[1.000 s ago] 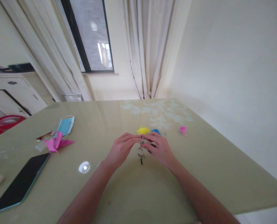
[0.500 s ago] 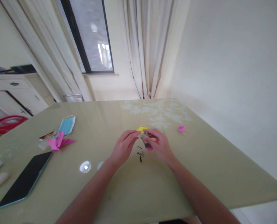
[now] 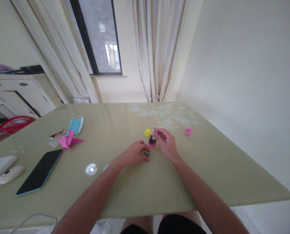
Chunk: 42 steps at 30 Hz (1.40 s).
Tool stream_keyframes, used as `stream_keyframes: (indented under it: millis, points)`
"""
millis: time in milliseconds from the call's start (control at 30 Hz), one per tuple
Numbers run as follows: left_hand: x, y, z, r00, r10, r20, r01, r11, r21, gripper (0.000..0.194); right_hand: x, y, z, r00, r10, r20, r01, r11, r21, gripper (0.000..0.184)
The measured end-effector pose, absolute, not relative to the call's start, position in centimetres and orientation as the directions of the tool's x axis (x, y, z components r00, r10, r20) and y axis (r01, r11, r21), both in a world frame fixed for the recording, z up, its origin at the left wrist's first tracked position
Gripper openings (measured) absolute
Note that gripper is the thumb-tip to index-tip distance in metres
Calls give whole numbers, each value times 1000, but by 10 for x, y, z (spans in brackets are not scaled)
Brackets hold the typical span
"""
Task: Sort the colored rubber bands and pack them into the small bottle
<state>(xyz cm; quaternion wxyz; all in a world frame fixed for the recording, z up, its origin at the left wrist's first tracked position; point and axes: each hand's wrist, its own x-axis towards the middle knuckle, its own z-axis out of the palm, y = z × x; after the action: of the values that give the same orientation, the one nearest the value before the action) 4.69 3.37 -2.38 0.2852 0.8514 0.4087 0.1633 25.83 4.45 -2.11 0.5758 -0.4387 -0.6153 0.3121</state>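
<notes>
My right hand (image 3: 167, 143) grips a small clear bottle (image 3: 152, 140) near its top. Dark bits show inside it, and its base end is pink. To the left, my left hand (image 3: 135, 153) rests low over the table, thumb and fingers apart around a few small black bands (image 3: 147, 153). Whether its fingertips touch them I cannot tell. Just beyond the bottle lies a pile of yellow bands (image 3: 147, 132). The blue pile is hidden behind my right hand.
A small pink cup (image 3: 188, 132) stands to the right on the table (image 3: 145, 195). Leftward lie a blue face mask (image 3: 75, 126), pink folded paper (image 3: 69, 140), a dark tablet (image 3: 40, 172), a white mouse (image 3: 10, 175) and a shiny round object (image 3: 91, 169). A wall borders the right.
My hands were together around the bottle and have parted. The left came down and nearer to the black bands, while the right keeps the bottle, now more upright.
</notes>
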Motion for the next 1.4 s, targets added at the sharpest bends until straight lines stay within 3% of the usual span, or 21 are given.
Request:
stream_keyframes:
  millis: [67, 200, 533, 733, 867, 933, 1033, 1233, 1400]
  points:
    - [50, 34, -22, 620, 785, 21, 587, -481, 651, 23, 258, 44, -21, 43, 901, 432, 191, 417, -888, 43]
    - [54, 34, -23, 629, 777, 35, 577, -496, 649, 11, 258, 46, -22, 45, 901, 431, 201, 415, -887, 44]
    - [58, 33, -33, 604, 792, 85, 654, -554, 515, 20, 259, 50, -28, 33, 892, 450, 231, 432, -872, 39]
    - [42, 48, -23, 376, 858, 349, 466, -501, 730, 15, 258, 45, -26, -36, 866, 499, 260, 490, -832, 34]
    - [37, 47, -14, 141, 867, 478, 313, -497, 809, 13, 254, 35, -23, -159, 788, 595, 392, 604, -694, 33]
    - [37, 44, -11, 93, 806, 585, 315, -581, 751, 12, 251, 31, -23, -218, 742, 633, 467, 649, -600, 33]
    - [38, 40, -8, 159, 673, 722, 367, -719, 590, 13, 247, 28, -24, -280, 698, 659, 521, 687, -507, 32]
    - [37, 38, -12, 328, 498, 803, 396, -844, 361, 28, 246, 27, -25, -278, 695, 663, 547, 682, -485, 32]
    - [34, 36, -14, 379, 410, 830, 398, -881, 254, 33, 246, 27, -24, -281, 694, 662, 545, 684, -485, 31]
